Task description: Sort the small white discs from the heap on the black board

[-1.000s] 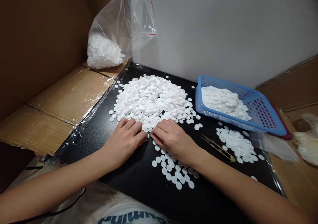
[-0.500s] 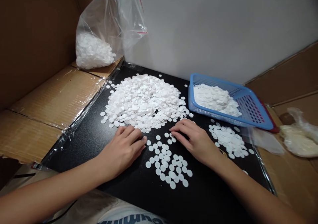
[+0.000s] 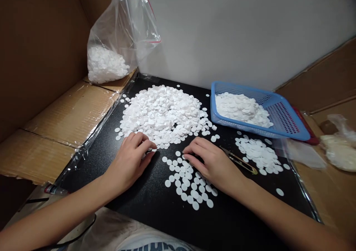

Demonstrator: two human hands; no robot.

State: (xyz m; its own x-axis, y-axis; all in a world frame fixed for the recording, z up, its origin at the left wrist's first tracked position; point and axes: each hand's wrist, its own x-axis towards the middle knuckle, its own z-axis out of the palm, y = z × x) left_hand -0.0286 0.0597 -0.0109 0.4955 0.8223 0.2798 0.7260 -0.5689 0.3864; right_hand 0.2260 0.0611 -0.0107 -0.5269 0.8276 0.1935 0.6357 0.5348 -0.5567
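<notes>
My left hand (image 3: 132, 157) is curled at the near edge of a big pile of small white round discs (image 3: 161, 111), with thumb and forefinger closed on a white disc (image 3: 154, 150). My right hand (image 3: 210, 158) hovers low over the right part of a loose scatter of discs (image 3: 182, 176). Its fingers are bent together, and the fingertips meet at a white disc on the scatter's upper edge. Part of the scatter is hidden under this hand. Just beyond the right hand lies a pair of thread snips (image 3: 241, 161).
A blue perforated basket (image 3: 261, 132) holding discs stands at the back right. In front of it is a smaller disc heap (image 3: 258, 154). A clear plastic bag (image 3: 108, 63) of white pieces sits back left on cardboard (image 3: 66, 113). A grey wall (image 3: 236, 32) rises behind.
My left hand has drawn slightly left, away from the scatter. My right hand has shifted left and down over the scatter, uncovering more of the snips. The view has tilted slightly.
</notes>
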